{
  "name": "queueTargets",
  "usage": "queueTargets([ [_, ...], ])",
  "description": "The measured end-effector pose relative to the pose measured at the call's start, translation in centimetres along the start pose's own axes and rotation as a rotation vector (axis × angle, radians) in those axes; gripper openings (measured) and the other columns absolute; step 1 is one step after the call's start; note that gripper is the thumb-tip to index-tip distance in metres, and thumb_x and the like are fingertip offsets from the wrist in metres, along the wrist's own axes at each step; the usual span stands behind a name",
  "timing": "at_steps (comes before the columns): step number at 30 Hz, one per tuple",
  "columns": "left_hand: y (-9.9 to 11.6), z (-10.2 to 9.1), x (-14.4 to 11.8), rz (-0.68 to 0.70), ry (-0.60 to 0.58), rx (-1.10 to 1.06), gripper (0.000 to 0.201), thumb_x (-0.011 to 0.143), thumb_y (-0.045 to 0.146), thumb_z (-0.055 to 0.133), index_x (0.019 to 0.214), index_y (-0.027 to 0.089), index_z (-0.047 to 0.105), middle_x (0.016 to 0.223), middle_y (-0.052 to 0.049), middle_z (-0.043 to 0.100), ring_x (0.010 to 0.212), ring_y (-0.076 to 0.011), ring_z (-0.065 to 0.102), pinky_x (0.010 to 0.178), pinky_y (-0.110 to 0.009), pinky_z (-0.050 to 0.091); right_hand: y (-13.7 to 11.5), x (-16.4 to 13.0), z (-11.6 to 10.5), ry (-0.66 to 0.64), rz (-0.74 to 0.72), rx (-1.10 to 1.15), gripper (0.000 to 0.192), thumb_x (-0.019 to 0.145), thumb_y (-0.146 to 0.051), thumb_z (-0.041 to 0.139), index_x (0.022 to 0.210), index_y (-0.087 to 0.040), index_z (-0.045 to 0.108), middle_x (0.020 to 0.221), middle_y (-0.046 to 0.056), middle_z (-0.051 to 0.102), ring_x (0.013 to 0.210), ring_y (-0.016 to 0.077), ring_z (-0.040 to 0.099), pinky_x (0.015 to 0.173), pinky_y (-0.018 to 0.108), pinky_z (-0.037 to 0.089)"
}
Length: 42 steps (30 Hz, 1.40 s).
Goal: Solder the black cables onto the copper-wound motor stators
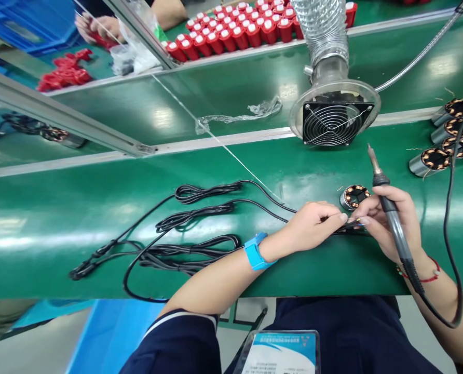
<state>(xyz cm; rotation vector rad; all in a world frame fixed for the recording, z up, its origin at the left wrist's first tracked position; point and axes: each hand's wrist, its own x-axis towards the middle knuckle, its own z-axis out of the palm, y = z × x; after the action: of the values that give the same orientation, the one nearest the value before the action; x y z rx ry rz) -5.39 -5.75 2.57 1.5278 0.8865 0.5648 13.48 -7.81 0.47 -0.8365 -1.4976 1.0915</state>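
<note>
My left hand (311,226), a blue band at its wrist, pinches the end of a black power cord (268,212) between thumb and fingers. In my right hand (400,218) a soldering iron (398,234) rests with its tip pointing up and away from me. The thumb and forefinger of that same hand meet at the thin wire ends (358,222) of the cord, close to my left fingertips. Just beyond the fingers stands a motor stator (354,197) with copper windings, upright on the green bench. My fingers partly cover the wire ends.
Coiled black cords (204,193) lie on the bench (79,208) at left. A fan-faced fume extractor (332,122) hangs at the back. More stators (430,161) stand at right. Behind the rail are red housings (239,36) and another person's hands (103,28).
</note>
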Motion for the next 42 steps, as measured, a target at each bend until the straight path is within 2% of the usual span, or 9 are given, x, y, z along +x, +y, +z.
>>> queueTargets([
  [4,0.7,0.2,-0.3,-0.245,-0.169,-0.431,0.029,0.090,0.038,0.048,0.079,0.014,0.057,0.071,-0.002,0.062,0.055,-0.0087,0.057,0.051,-0.022,0.040,-0.1,-0.4,0.0,-0.002,-0.024,-0.119,0.049,0.084,-0.015,0.065,0.126,-0.034,0.048,0.084,-0.002,0.063,0.073,0.0152,0.061,0.067,0.033,0.055],
  [7,1.2,0.2,-0.4,-0.288,-0.115,-0.499,0.021,0.084,0.032,0.058,0.076,0.014,0.056,0.062,0.004,0.055,0.045,-0.0029,0.043,0.046,-0.019,0.029,-0.3,-0.5,0.3,-0.019,-0.031,-0.121,0.049,0.085,-0.014,0.064,0.127,-0.034,0.048,0.084,-0.002,0.062,0.073,0.0144,0.059,0.067,0.032,0.053],
  [10,1.0,0.1,-0.2,-0.242,-0.031,-0.521,0.018,0.075,0.027,0.067,0.071,0.013,0.056,0.060,0.005,0.052,0.053,-0.0031,0.042,0.053,-0.019,0.031,-0.4,-0.4,0.7,-0.016,-0.050,-0.163,0.050,0.085,-0.013,0.063,0.128,-0.033,0.048,0.085,-0.002,0.063,0.072,0.0135,0.060,0.067,0.030,0.053],
  [14,0.2,-0.3,0.7,-0.199,0.137,-0.422,0.011,0.072,0.020,0.063,0.068,0.013,0.056,0.061,0.005,0.053,0.058,-0.0049,0.043,0.058,-0.021,0.033,-0.2,-0.4,0.5,0.091,-0.095,-0.300,0.048,0.086,-0.018,0.064,0.130,-0.031,0.050,0.097,0.001,0.069,0.082,0.0167,0.067,0.076,0.035,0.056],
  [16,-0.2,-0.6,1.2,-0.173,0.260,-0.328,0.007,0.071,0.015,0.059,0.066,0.013,0.056,0.061,0.004,0.053,0.058,-0.0053,0.043,0.059,-0.021,0.033,0.0,-0.4,0.0,0.180,-0.110,-0.353,0.045,0.090,-0.020,0.059,0.133,-0.029,0.050,0.093,0.001,0.072,0.080,0.0162,0.069,0.076,0.034,0.057],
  [20,-0.9,-1.1,2.1,-0.149,0.392,-0.243,0.009,0.071,0.012,0.057,0.063,0.014,0.054,0.060,0.005,0.053,0.057,-0.0052,0.043,0.057,-0.021,0.033,0.3,-0.5,-1.1,0.212,-0.131,-0.397,0.042,0.093,-0.024,0.056,0.134,-0.026,0.053,0.084,0.000,0.072,0.063,0.0128,0.066,0.054,0.027,0.055],
  [24,-1.2,-1.0,2.4,-0.136,0.418,-0.209,0.012,0.072,0.011,0.057,0.062,0.014,0.052,0.061,0.005,0.052,0.057,-0.0053,0.044,0.058,-0.021,0.034,0.4,-0.3,-1.6,0.254,-0.278,-0.500,0.031,0.085,-0.025,0.066,0.116,-0.024,0.066,0.088,0.003,0.070,0.060,0.0128,0.063,0.050,0.028,0.049],
  [29,-1.3,-0.9,2.5,-0.124,0.425,-0.188,0.013,0.073,0.009,0.056,0.062,0.014,0.052,0.060,0.005,0.052,0.056,-0.0049,0.043,0.056,-0.020,0.034,0.0,-0.1,-1.6,0.228,-0.389,-0.551,0.023,0.079,-0.018,0.066,0.101,-0.020,0.067,0.075,0.001,0.062,0.063,0.0140,0.058,0.051,0.029,0.047],
  [42,-1.2,-0.9,2.5,-0.105,0.436,-0.163,0.018,0.075,0.004,0.054,0.061,0.015,0.051,0.059,0.005,0.051,0.055,-0.0051,0.042,0.056,-0.021,0.034,0.6,-0.1,-1.8,0.151,-0.373,-0.437,0.017,0.075,-0.016,0.067,0.092,-0.018,0.065,0.067,-0.001,0.057,0.057,0.0117,0.054,0.048,0.027,0.039],
])
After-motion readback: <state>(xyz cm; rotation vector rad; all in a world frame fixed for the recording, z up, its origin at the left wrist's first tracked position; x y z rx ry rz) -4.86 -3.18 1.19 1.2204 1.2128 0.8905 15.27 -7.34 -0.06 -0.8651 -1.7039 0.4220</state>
